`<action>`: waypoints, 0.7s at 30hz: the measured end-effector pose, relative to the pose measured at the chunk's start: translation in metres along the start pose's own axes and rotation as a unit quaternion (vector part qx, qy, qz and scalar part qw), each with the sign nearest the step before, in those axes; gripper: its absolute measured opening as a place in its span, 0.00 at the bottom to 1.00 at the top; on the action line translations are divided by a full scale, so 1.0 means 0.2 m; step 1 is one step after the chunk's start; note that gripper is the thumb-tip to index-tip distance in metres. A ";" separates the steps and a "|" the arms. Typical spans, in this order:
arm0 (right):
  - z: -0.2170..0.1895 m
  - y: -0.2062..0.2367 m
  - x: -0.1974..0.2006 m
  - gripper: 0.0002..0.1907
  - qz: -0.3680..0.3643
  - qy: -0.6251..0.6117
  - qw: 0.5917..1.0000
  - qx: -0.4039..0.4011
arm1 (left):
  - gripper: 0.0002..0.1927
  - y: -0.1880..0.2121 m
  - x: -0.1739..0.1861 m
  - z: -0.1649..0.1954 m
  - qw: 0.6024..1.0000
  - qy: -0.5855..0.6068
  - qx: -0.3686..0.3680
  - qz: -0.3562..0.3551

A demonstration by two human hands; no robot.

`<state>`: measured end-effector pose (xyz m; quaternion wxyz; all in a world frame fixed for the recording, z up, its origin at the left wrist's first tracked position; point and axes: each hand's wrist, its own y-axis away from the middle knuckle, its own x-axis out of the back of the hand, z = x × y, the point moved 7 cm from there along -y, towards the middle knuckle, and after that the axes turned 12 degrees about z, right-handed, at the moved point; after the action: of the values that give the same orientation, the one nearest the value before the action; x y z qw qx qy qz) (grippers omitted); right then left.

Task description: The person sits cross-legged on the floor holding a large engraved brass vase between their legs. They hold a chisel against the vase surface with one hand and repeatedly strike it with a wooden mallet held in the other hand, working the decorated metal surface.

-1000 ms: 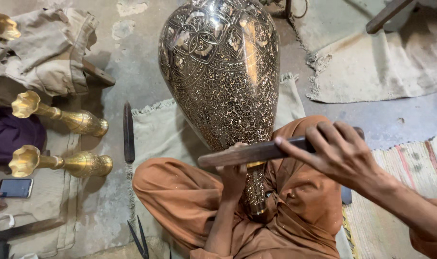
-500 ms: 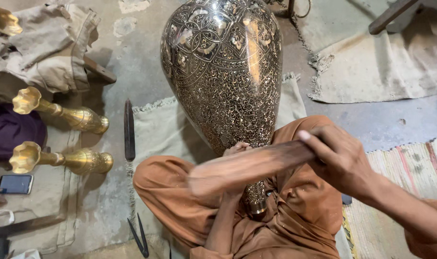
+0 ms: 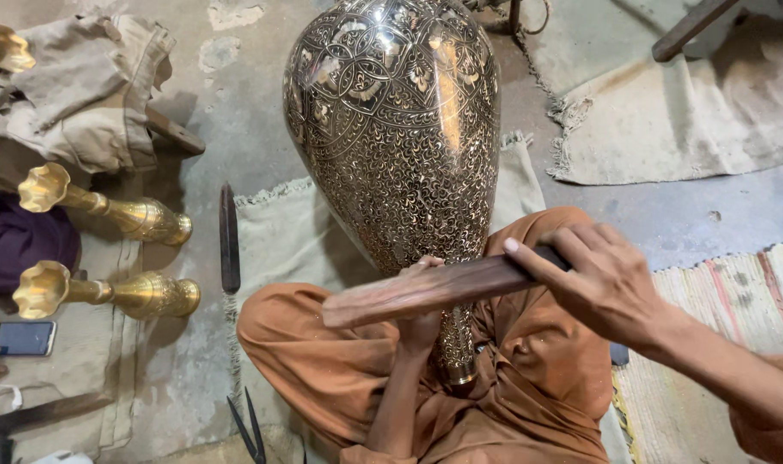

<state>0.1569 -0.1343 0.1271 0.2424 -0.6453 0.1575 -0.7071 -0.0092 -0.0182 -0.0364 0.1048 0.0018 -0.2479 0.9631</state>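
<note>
1. Right now our right hand has its grip wrapped tight around one end of a flat wooden mallet, fingers curled over the top, the bar reaching out to the left of that grip.
2. Our left hand sits just under the bar, fingers pinched together against the narrow neck of the engraved brass vase; we think it pinches a small tool there, but the bar hides most of it, so we cannot tell for sure.
3. The vase lies tilted across our lap, its neck down between our knees just below the left grip, its wide body rising up and away from both hands.
4. To do this well, we judge the bar should land square over the left fist, with short, even strokes, while the knees keep the vase from rolling.
5. Far left of the grips, two small golden vases lie on their sides on the floor, beside a heap of cloth and a phone.
6. Nearer, a dark file lies on a mat, and scissors poke out by our left knee.
7. Nothing stands between bar and fist; only our own left wrist is close under the swing.
</note>
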 end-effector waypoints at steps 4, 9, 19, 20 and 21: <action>-0.01 0.00 -0.02 0.39 -0.023 0.030 0.999 0.012 | 0.17 0.02 0.02 -0.03 0.997 -0.066 -0.030 -0.010; 0.03 0.00 0.01 0.36 0.018 -0.032 0.999 -0.025 | 0.15 0.00 0.01 -0.07 0.990 -0.134 -0.015 -0.036; 0.04 0.02 0.00 0.36 0.003 0.007 1.000 -0.016 | 0.09 -0.08 0.03 0.03 0.994 -0.076 -0.079 -0.014; 0.07 0.02 0.01 0.37 0.018 -0.050 0.997 -0.056 | 0.09 -0.08 0.02 0.04 0.992 -0.076 -0.098 -0.015; 0.05 0.02 0.02 0.37 0.015 -0.014 0.999 -0.027 | 0.09 -0.08 0.02 0.05 0.990 -0.077 -0.116 -0.014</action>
<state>0.1674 -0.1378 0.1294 0.2375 -0.6590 0.1830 -0.6898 -0.0110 -0.0082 -0.0207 0.0985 0.0674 -0.3649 0.9233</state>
